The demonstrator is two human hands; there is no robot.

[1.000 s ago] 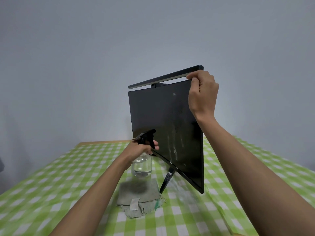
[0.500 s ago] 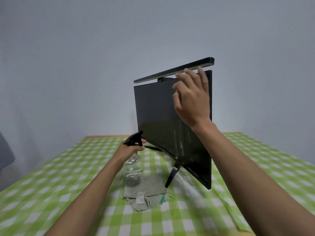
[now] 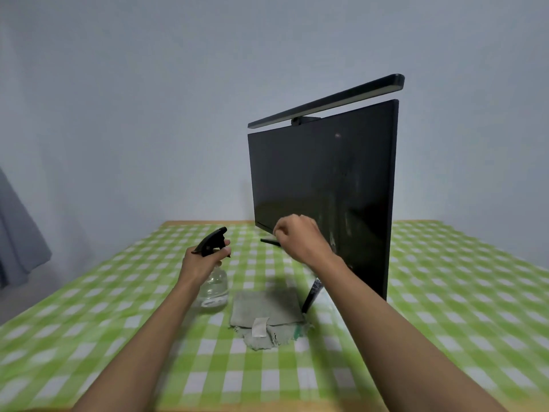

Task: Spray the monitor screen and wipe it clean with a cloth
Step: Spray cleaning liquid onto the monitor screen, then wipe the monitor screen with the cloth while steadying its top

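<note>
A black monitor stands on thin legs on the table, its screen streaked with pale runs near the lower right. A dark light bar sits on its top edge. My left hand grips the black trigger head of a clear spray bottle that rests upright on the table. My right hand hovers in front of the screen's lower edge, fingers curled loosely, holding nothing. A grey cloth with a white tag lies flat on the table below that hand, beside the bottle.
The table wears a green and white checked tablecloth, with a wooden edge showing at the back. A plain grey wall stands behind. A grey fabric hangs at the far left.
My right hand let go of the monitor's top right corner and came down in front of the screen's lower edge. The monitor went from tilted to standing upright. My left hand stayed on the bottle.
</note>
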